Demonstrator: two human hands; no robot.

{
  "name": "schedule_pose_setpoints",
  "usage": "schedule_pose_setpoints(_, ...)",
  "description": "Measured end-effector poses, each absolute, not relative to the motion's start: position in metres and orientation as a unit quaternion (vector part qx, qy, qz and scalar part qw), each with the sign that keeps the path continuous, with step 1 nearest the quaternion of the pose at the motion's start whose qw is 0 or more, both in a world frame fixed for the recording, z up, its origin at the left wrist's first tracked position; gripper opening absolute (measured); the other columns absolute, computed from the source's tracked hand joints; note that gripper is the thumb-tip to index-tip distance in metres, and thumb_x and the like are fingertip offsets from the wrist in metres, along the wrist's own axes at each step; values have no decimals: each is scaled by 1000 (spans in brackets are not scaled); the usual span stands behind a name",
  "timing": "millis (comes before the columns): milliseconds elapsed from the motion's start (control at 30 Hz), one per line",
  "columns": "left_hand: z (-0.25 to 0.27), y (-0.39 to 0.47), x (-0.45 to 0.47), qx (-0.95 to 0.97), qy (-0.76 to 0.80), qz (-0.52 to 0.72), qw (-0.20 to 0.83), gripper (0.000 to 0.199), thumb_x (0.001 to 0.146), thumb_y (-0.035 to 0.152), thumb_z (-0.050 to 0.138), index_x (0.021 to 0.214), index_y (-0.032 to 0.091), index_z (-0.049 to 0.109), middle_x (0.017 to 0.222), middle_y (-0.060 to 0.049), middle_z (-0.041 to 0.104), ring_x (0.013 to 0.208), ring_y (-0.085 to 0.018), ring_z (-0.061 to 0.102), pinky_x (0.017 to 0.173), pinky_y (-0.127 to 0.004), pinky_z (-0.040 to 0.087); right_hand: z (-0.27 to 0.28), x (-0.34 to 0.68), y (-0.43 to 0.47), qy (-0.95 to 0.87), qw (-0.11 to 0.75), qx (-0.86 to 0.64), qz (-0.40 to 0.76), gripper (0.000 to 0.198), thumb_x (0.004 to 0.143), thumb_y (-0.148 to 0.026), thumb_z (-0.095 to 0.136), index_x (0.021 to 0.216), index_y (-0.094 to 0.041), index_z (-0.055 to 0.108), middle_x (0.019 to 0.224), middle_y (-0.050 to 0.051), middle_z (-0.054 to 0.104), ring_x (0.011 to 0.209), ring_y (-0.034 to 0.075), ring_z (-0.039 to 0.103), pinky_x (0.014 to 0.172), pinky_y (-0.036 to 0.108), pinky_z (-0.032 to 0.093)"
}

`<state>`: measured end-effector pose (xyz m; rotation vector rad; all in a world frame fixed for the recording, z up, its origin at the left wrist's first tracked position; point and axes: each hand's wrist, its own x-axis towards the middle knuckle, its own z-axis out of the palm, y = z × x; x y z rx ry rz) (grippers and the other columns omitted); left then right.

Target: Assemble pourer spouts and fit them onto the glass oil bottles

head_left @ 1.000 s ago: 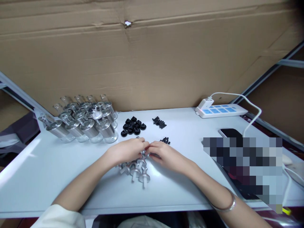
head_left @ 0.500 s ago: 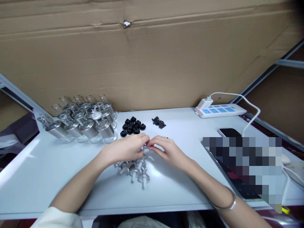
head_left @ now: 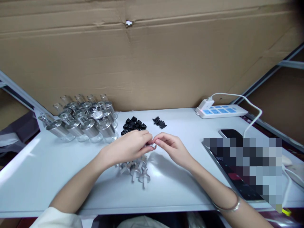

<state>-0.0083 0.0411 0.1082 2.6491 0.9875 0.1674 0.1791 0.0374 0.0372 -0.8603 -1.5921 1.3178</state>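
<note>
My left hand [head_left: 135, 144] is closed around a small silver bottle top [head_left: 153, 145], of which only a pale end shows between thumb and fingers. The thumb and fingertips of my right hand [head_left: 172, 147] are pinched together at that end; whatever lies between them is too small to make out. Below my left hand, several similar silver bottle tops [head_left: 144, 179] with round discs and stems lie in a cluster, partly covered by the hand. Just behind it sits a group of black round stoppers [head_left: 134, 124]. A small pile of thin black pieces [head_left: 160, 123] lies farther right.
Several glass bottles [head_left: 89, 128] with metal bands stand at the left; one carries a white-and-silver top [head_left: 97, 113]. At the back right is a power strip [head_left: 222, 110] with a charger and white cable. A phone [head_left: 231, 134] and a partly blurred tablet [head_left: 239, 185] lie at the right.
Both hands have shifted slightly right, staying together. My left hand has turned so that the pale end of the silver bottle top shows at the fingertips.
</note>
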Motion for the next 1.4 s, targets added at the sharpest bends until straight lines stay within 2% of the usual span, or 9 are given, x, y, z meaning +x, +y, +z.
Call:
schedule_pose_setpoints(100,113,40,-9,911,331,87,230,14,93,23,45,86,16,56,81,-2,61,70,-14,55,63,-25,39,37,180,39,-598,477,-337,549,24,88,-44,56,91,-22,63,75,0,66,73,14,62,75,28,47)
schedule_pose_setpoints(233,114,41,-9,866,318,110,369,11,91,26,49,87,17,55,82,-2,65,71,-13,58,63,-24,40,36,185,40,-573,513,-319,554,24,89,-43,55,83,-21,64,70,-1,63,71,13,59,73,27,45)
schedule_pose_setpoints(367,105,44,-9,749,257,145,594,7,89,25,51,88,18,51,97,-6,68,89,-16,64,73,-26,45,36,189,39,-590,513,-306,543,23,85,-42,61,80,-20,67,70,0,63,69,13,58,70,27,45)
schedule_pose_setpoints(467,98,48,-8,679,223,164,680,7,88,24,53,86,18,51,97,-7,68,96,-16,64,80,-29,45,36,189,38,-586,509,-284,563,25,84,-44,61,79,-20,67,70,0,63,65,13,58,66,28,47)
schedule_pose_setpoints(633,95,54,-5,675,283,176,658,8,86,24,57,84,17,54,91,-6,70,89,-15,63,79,-29,44,41,185,39,-571,511,-310,562,28,76,-47,69,75,-19,64,64,-1,62,56,13,58,59,29,50)
schedule_pose_setpoints(867,90,58,-2,696,355,167,601,10,83,25,59,82,16,58,85,-3,68,80,-12,61,77,-27,44,44,181,41,-573,485,-370,547,28,68,-44,74,69,-19,62,64,-1,62,59,13,59,60,29,49)
schedule_pose_setpoints(1200,84,58,-4,723,417,191,516,16,74,28,68,82,16,62,78,-3,70,74,-16,65,68,-27,47,42,183,43,-645,440,-416,466,22,76,-39,64,72,-18,62,69,1,63,65,14,57,63,28,45)
schedule_pose_setpoints(1300,83,60,-5,719,427,194,513,19,75,31,67,86,16,62,76,-3,70,73,-16,65,67,-27,47,46,199,53,-714,389,-434,388,22,85,-38,54,81,-19,65,78,4,68,74,18,61,69,30,47)
schedule_pose_setpoints(1400,82,61,-5,721,432,192,507,19,76,30,66,87,16,61,77,-4,71,75,-16,66,67,-28,47,44,223,70,-757,341,-514,217,18,86,-29,52,85,-19,67,89,8,71,84,22,63,77,35,47)
